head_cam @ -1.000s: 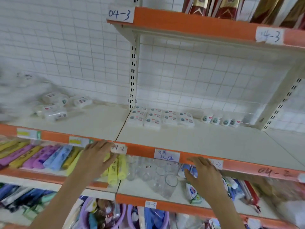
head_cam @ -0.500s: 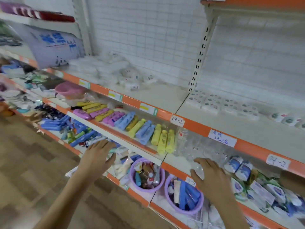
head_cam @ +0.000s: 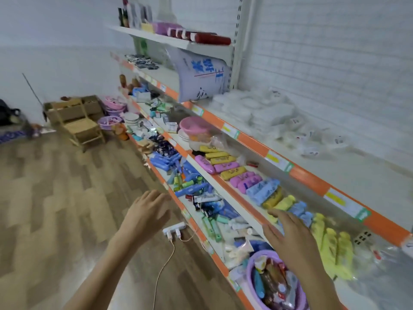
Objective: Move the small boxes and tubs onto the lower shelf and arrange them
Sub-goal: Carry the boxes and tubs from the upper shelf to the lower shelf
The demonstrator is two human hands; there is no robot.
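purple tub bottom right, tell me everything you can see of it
The purple tub is a round basin of what looks like lilac plastic, with a rolled rim. It sits upright near the front of a low shelf, partly cut off by the frame's bottom edge. It is crammed with small packaged items, tubes and sachets in red, blue and white. The right hand hovers open above its far side, hiding part of the rim; contact cannot be told.

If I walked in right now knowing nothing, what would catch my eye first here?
Probably the two bare hands, left hand and right hand, spread open and holding nothing in front of the orange-edged shelves. Next, the row of yellow, pink and blue cases on the middle shelf, and the purple tub stuffed with packets at lower right.
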